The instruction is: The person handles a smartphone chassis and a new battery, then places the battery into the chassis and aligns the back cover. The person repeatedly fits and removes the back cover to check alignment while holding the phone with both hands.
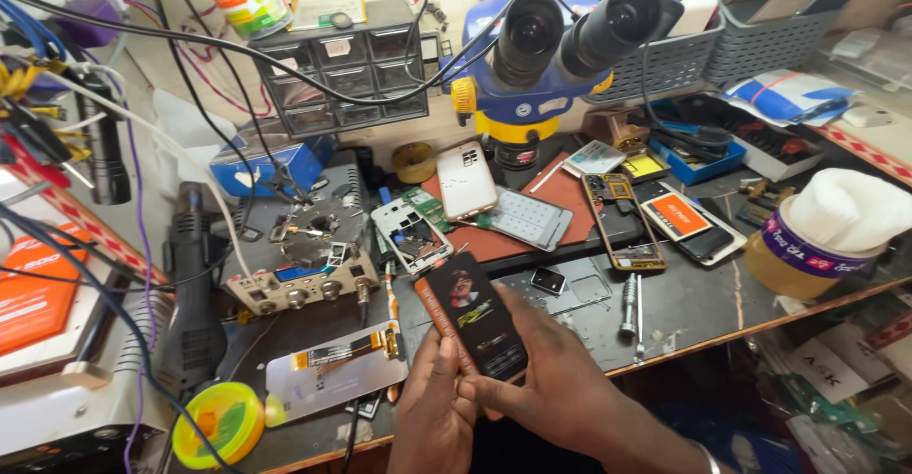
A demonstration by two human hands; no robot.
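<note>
I hold a slim black box with an orange edge (472, 325) low in the middle of the head view, over the front of the workbench. My left hand (435, 400) grips its lower left side. My right hand (554, 379) wraps its lower right corner from below. The box is tilted, its top pointing to the upper left. Just left of it lies a phone screen panel with an orange flex cable (334, 369). Behind the box, an opened white phone frame (410, 235) rests on the mat.
A blue and yellow stereo microscope (548, 51) stands at the back. A soldering station (302, 270), hot-air handle (194, 284), several phones and frames (622, 219), a screwdriver (628, 305), a tub with white cloth (825, 237) and a yellow-green tape roll (220, 422) crowd the bench.
</note>
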